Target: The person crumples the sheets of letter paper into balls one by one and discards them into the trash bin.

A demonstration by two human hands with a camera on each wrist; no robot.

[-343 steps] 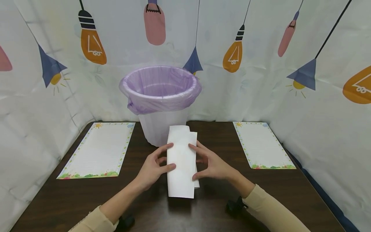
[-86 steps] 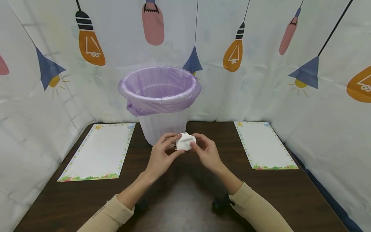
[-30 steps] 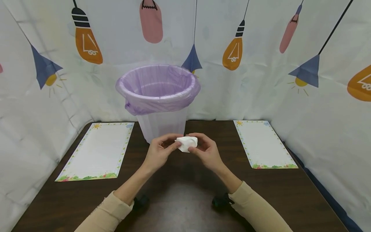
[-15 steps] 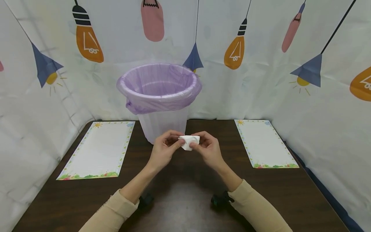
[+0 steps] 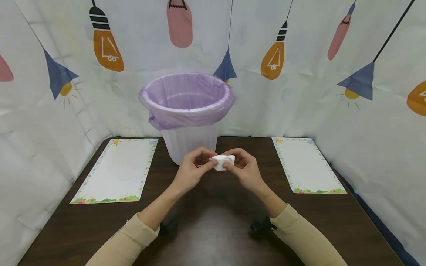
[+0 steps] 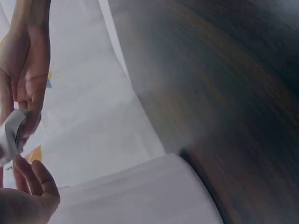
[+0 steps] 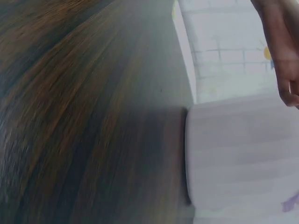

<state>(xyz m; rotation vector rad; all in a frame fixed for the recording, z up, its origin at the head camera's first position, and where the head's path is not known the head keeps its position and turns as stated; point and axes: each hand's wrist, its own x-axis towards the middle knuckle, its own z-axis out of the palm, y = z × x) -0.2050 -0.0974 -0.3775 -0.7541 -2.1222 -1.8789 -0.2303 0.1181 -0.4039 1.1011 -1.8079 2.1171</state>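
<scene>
In the head view a small, compactly folded white paper (image 5: 223, 162) is held above the dark table, in front of the bin. The left hand (image 5: 190, 170) pinches its left side between thumb and fingers, and the right hand (image 5: 247, 170) pinches its right side, thumb on the near face. The left wrist view shows the folded paper (image 6: 11, 135) at the left edge, with the left hand (image 6: 28, 200) below it and the right hand (image 6: 29, 70) above. At the right wrist view's edge only part of one hand (image 7: 282, 51) shows; the paper is out of that view.
A white bin (image 5: 191, 142) with a purple liner (image 5: 189, 117) stands at the table's back, just beyond the hands. One bordered sheet (image 5: 116, 171) lies at the left of the table (image 5: 213, 236), another (image 5: 307, 166) at the right. A printed curtain hangs behind.
The long folded paper of the earliest frame is now a small compact piece. Over the last second both hands keep hold of it, and its tilt differs slightly. The head view has shifted a little.
</scene>
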